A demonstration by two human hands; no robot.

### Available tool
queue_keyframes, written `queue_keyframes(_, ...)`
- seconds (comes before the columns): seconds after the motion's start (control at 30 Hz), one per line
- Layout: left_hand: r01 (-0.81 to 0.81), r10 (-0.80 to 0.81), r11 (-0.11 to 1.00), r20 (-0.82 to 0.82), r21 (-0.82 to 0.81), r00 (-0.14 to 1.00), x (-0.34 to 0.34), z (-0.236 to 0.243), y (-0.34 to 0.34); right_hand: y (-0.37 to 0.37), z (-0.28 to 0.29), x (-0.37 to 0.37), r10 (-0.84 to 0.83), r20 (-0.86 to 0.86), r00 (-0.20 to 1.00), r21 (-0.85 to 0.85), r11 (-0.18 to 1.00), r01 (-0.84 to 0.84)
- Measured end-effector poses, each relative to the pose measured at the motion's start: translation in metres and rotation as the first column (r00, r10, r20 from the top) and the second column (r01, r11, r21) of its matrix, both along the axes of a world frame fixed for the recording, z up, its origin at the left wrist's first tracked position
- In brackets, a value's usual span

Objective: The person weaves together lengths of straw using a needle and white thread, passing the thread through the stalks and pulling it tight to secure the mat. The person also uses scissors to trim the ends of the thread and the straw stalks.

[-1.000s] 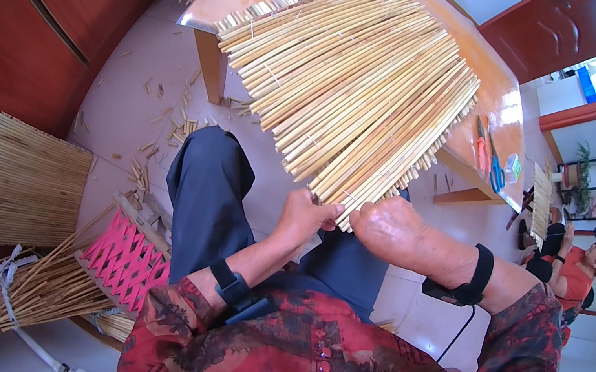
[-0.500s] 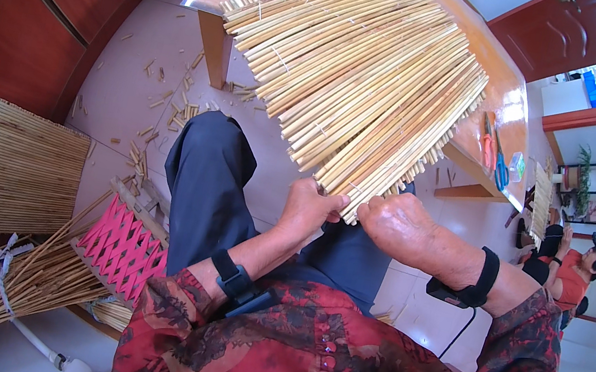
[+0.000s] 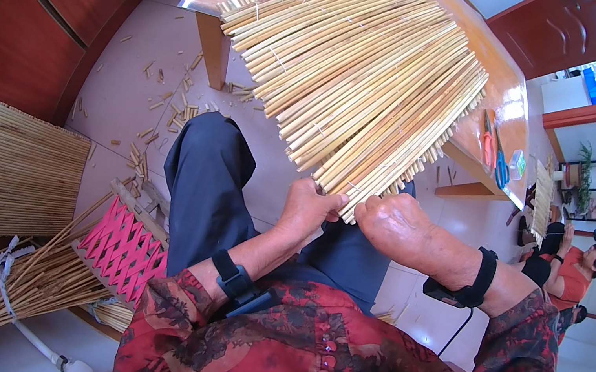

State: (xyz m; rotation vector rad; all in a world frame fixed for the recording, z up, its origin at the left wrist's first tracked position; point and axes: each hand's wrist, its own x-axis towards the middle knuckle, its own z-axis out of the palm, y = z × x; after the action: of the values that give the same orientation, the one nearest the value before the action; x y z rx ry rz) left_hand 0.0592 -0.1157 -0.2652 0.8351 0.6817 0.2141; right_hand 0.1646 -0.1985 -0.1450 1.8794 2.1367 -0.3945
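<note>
A broad mat of pale reed stalks point(image 3: 366, 70), bound by thin thread, spreads over the table's near edge and narrows toward me. At its near end, my left hand point(image 3: 308, 208) pinches the edge of the mat between thumb and fingers. Close by on the right, my right hand point(image 3: 395, 225) is curled into a closed grip against the near corner of the stalks. Its fingertips are turned away, so whatever they pinch there, perhaps thread, is hidden.
Scissors with red handles point(image 3: 488, 144) and blue-handled scissors point(image 3: 501, 171) lie on the wooden table point(image 3: 513, 116). A finished-looking reed mat point(image 3: 29, 174), a pink-laced stool point(image 3: 123, 251) and a stalk bundle point(image 3: 17, 288) stand left. Cut pieces litter the floor. Another person point(image 3: 570, 270) sits far right.
Almost nothing differs. My right hand has shifted very slightly left at the mat's corner; my left hand keeps its hold.
</note>
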Motion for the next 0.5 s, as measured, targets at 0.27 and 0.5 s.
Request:
queue_keyframes(0.27, -0.008, 0.008, 1.000, 0.001, 0.009, 1.000, -0.0010, 0.0048, 0.0006, 0.0004, 0.0002, -0.0002, 0.001, 0.000, 1.000, -0.035, 0.999, -0.001)
queue_keyframes(0.5, 0.051, -0.051, 0.999, -0.015, 0.017, 0.999, -0.0024, 0.0070, 0.0032, 0.0014, -0.0019, 0.0010, -0.024, -0.008, 1.000, -0.073, 0.997, 0.024)
